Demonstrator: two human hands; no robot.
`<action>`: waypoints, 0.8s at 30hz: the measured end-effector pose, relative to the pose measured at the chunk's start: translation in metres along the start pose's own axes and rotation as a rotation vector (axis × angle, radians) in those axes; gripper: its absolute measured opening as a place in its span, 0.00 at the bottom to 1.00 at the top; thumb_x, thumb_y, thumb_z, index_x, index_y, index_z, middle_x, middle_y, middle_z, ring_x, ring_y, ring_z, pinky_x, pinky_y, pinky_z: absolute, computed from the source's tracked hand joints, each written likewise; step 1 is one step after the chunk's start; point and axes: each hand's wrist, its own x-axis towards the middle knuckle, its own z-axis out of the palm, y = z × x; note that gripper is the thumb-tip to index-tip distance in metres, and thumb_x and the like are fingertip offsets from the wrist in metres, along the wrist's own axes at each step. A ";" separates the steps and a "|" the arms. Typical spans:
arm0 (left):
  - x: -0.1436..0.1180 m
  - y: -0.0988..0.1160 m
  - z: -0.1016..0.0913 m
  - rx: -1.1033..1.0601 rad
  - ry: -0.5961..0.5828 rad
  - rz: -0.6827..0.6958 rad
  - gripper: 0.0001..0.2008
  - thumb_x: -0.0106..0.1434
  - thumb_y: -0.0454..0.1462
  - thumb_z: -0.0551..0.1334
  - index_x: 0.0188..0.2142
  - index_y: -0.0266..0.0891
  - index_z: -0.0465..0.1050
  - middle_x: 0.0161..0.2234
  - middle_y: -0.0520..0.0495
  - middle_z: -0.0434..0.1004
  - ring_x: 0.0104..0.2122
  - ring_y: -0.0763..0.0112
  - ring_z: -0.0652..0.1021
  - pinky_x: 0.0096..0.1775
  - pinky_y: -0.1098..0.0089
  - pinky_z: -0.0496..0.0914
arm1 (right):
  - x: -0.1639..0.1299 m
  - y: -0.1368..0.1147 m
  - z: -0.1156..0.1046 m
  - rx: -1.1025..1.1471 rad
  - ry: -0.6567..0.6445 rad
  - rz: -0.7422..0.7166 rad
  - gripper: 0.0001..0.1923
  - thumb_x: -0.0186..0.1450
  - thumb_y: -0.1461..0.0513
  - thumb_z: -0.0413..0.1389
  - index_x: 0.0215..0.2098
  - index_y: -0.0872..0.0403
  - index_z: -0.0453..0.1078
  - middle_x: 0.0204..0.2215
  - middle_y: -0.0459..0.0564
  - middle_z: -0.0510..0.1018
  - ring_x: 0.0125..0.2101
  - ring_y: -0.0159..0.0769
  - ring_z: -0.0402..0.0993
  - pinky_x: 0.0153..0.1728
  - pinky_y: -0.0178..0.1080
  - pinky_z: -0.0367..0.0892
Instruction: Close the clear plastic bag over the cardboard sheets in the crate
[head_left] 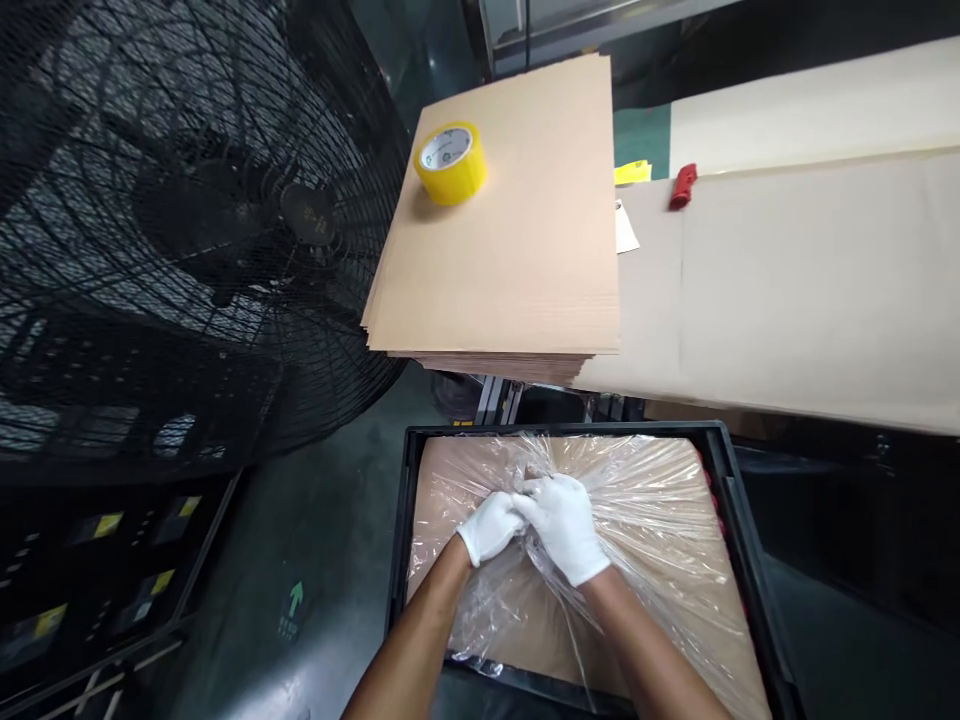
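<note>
Clear plastic bag was gathered at centre, spread over brown cardboard inside black crate. Bunched neck was pinched by left hand and right hand, white-gloved, fingers closed, touching. Yellow tape roll was seen on cardboard stack beyond.

What the head view hides or cuts off

The large black wire-guard fan runs off the left and top edges; the pale flat cardboard sheets run off the right edge. Gathered clear plastic film hides whatever lies under it in the black plastic crate, whose near edge is cut off. The white-gloved left hand and white-gloved right hand cover the film's bunched knot
</note>
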 end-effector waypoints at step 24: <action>-0.049 -0.031 0.099 -0.736 0.727 0.026 0.15 0.63 0.48 0.58 0.31 0.39 0.69 0.32 0.46 0.77 0.36 0.63 0.78 0.44 0.60 0.72 | 0.007 0.023 -0.049 0.301 -0.007 0.039 0.26 0.75 0.54 0.32 0.37 0.56 0.68 0.32 0.54 0.75 0.35 0.37 0.73 0.38 0.39 0.66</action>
